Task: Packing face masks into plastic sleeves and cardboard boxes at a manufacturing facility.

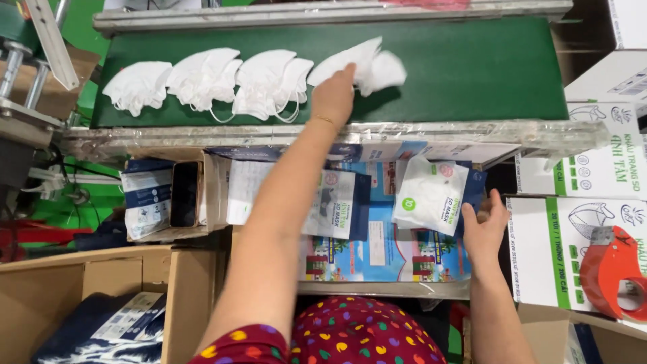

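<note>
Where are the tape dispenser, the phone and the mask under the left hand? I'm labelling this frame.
red tape dispenser [610,269], head view, its body.
phone [184,194], head view, dark screen.
white mask [377,67], head view, right half.

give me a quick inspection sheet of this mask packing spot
surface: green conveyor belt, bare at its right end
job's things: white masks in a row on the belt; packet stack below
clutter: red tape dispenser on a printed carton; phone in a small box
grippers: left hand on the rightmost mask; right hand at the packet stack
cables: wires at left under the machine
surroundings: open cardboard box lower left
</note>
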